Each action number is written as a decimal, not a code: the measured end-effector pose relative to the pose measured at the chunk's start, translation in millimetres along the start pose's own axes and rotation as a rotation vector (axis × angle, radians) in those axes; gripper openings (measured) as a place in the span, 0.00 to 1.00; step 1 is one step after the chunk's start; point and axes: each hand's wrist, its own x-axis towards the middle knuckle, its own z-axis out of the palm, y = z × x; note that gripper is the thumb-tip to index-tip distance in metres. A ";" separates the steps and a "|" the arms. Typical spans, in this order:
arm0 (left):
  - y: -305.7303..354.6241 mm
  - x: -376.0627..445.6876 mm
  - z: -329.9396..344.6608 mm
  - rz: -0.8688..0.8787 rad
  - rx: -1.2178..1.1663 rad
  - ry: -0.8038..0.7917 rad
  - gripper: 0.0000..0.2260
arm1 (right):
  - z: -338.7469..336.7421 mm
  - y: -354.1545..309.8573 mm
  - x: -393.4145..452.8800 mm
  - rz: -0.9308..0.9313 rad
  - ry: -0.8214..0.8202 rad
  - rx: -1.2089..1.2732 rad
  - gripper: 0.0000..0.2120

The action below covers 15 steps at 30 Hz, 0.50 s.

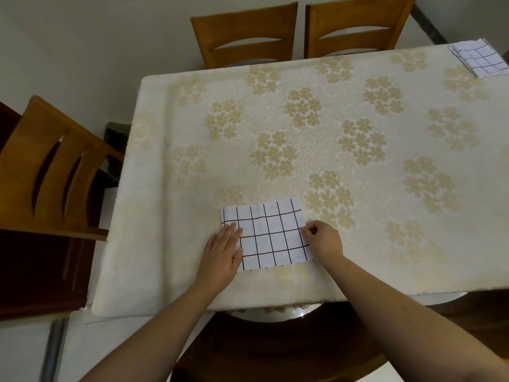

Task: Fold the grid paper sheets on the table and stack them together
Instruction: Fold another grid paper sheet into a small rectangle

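The grid sheet (268, 234) was pressed by the flat, open left hand (224, 250). Its right edge seemed pinched by the right hand (323, 239). A crooked fold could be made if it slipped.

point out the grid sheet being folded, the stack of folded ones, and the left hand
grid sheet (271, 238), head view, bare middle
folded stack (480, 58), head view, top sheet
left hand (223, 250), head view, back of hand

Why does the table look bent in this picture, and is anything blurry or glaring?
Head view: the wide lens bows the table edges and splays the chairs outward; light is soft and dim, with little shadow under the hands; a small bright glint shows below the near table edge; the grid sheet is sharp, the far stack softer.
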 end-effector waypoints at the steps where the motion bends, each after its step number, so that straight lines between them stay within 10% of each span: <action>1: -1.6 -0.2 1.3 -0.001 0.017 -0.026 0.24 | 0.8 0.2 0.3 0.003 0.005 0.002 0.05; 15: -12.9 4.3 11.4 0.009 0.118 -0.157 0.27 | 11.4 0.6 -0.4 0.013 0.060 0.077 0.02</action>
